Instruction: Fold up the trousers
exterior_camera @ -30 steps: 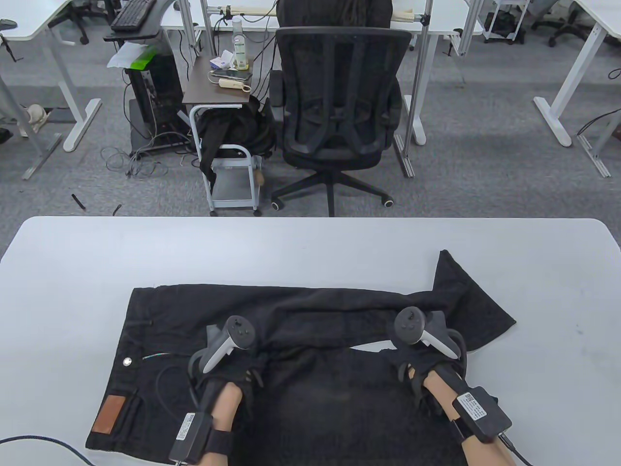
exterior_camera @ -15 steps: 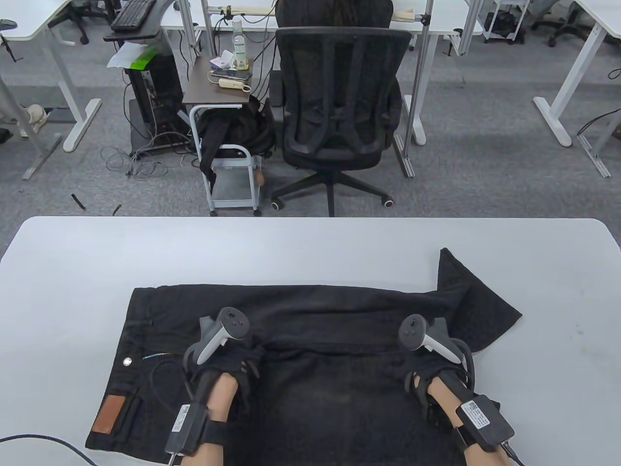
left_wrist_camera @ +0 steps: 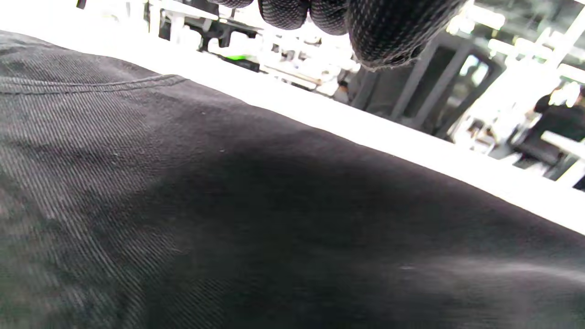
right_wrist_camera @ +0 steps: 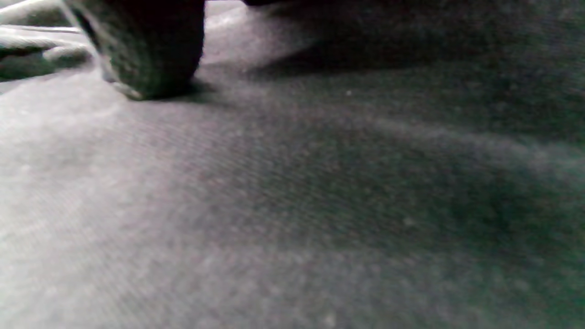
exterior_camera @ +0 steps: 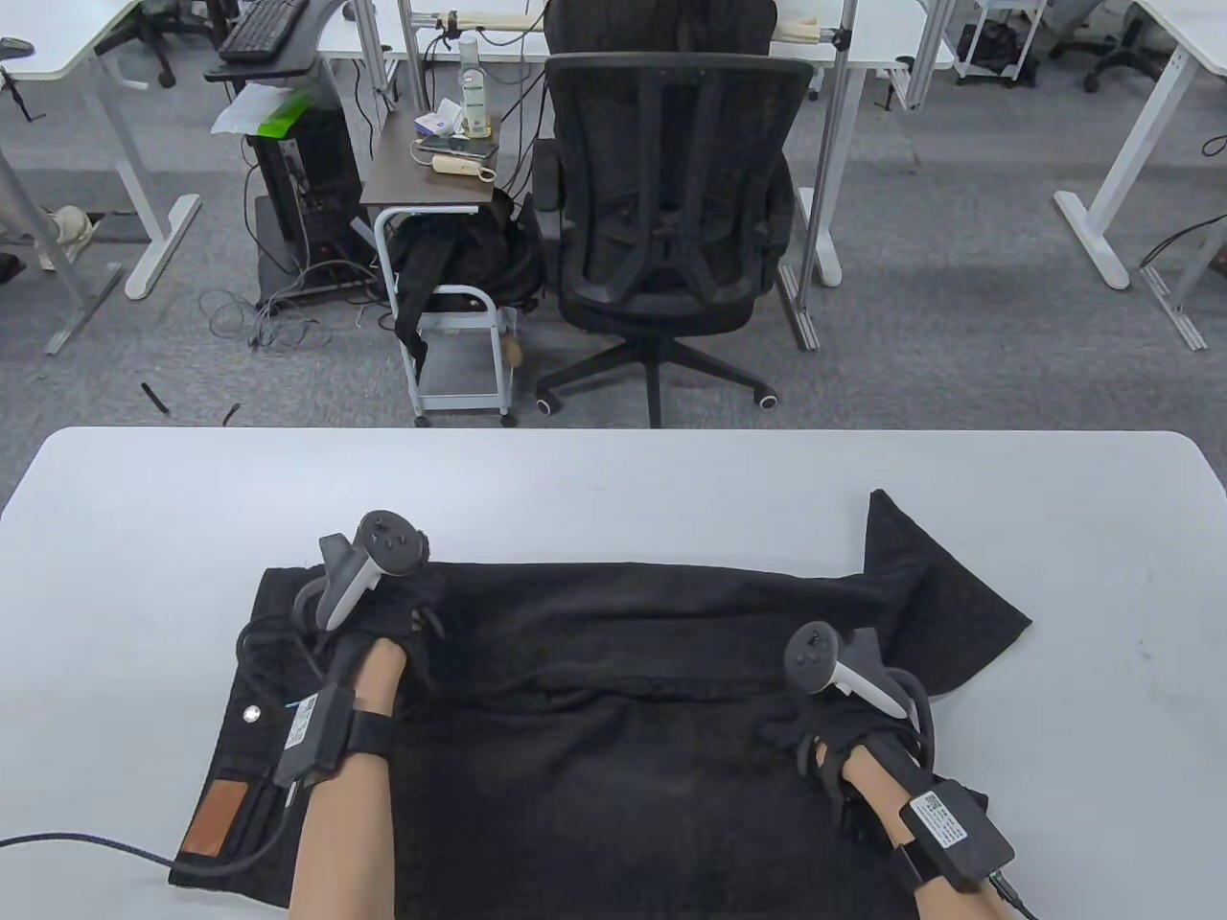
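Note:
Black trousers (exterior_camera: 623,728) lie across the white table (exterior_camera: 575,489), waistband to the left with a brown leather patch (exterior_camera: 213,815) and a metal button (exterior_camera: 251,713). One leg end (exterior_camera: 920,585) sticks out, turned toward the far right. My left hand (exterior_camera: 398,599) is over the trousers' far edge near the waistband. In the left wrist view its fingertips (left_wrist_camera: 388,32) hang clear above the cloth (left_wrist_camera: 228,228) and hold nothing. My right hand (exterior_camera: 815,728) rests on the cloth at the right. In the right wrist view a fingertip (right_wrist_camera: 151,50) presses the fabric (right_wrist_camera: 320,205).
A black cable (exterior_camera: 86,843) runs over the table's near left corner to my left wrist. Beyond the far edge stand a black office chair (exterior_camera: 666,192) and a small cart (exterior_camera: 451,287) on the floor.
My left hand has left the middle fold and moved up and left to the trousers' far edge near the waistband. The right hand has stayed in place. The cloth lies flatter.

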`<state>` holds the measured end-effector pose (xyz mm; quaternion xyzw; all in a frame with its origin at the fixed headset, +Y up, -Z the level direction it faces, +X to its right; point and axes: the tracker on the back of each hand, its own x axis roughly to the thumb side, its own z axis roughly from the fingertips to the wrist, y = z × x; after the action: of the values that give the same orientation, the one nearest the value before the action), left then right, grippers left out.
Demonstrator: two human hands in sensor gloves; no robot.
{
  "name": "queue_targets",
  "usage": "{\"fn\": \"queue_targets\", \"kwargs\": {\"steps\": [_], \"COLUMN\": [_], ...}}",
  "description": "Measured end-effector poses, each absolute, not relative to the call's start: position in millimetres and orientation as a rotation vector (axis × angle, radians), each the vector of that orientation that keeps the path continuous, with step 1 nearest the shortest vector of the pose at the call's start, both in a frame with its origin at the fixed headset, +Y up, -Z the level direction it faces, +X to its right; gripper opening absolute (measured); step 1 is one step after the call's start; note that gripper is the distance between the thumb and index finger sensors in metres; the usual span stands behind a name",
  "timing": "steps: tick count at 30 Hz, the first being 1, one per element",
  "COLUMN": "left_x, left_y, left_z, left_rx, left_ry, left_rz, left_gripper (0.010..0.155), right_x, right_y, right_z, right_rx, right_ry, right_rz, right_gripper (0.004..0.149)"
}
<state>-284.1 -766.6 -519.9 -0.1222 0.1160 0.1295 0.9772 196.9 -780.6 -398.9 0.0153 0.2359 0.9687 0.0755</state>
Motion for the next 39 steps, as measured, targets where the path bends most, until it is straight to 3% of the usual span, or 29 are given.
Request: {"fn": "queue_targets", "kwargs": {"steps": [8,14,16,21,23,27,30,35,37,39], "left_x": [-278,-265,-261,-255,-250,-250,-253,-262,-256,-248], "left_y": [-803,-790,-776,-754,-756,-771,-767,-758,-764,-773], "left_z": [-555,-552,-544,-497,-472,-443,-440,-455,-464,-471], "left_rx": [-0.382,-0.273,-0.149,0.064,-0.018,-0.362,-0.373,-0.261,-0.215,-0.281], "left_ry": [0.199,0.097,0.036,-0.118,-0.167,-0.122,-0.102,-0.063,-0.088,-0.114], "left_rz": [0.148,0.018,-0.031,-0.154,-0.203,-0.034,0.036,0.080,-0.060,-0.207], "left_gripper": [0.066,0.052,0.047,0.046,0.047,0.051,0.049,0.052,0.055,0.061], "right_x": [197,197,197,198,197,197,197,197,197,197], "right_y": [-780,-779,-780,-782,-782,-782,-783,-783,-784,-784], "right_z": [-400,-399,-399,-399,-399,-400,-399,-400,-401,-401], "right_rx": [0.046,0.047,0.046,0.046,0.047,0.046,0.044,0.044,0.044,0.044], "right_ry": [0.720,0.724,0.722,0.723,0.728,0.732,0.730,0.732,0.733,0.734], "right_rz": [2.901,2.899,2.895,2.893,2.895,2.896,2.889,2.892,2.890,2.890], "right_gripper": [0.084,0.084,0.084,0.084,0.084,0.085,0.084,0.084,0.084,0.084]}}
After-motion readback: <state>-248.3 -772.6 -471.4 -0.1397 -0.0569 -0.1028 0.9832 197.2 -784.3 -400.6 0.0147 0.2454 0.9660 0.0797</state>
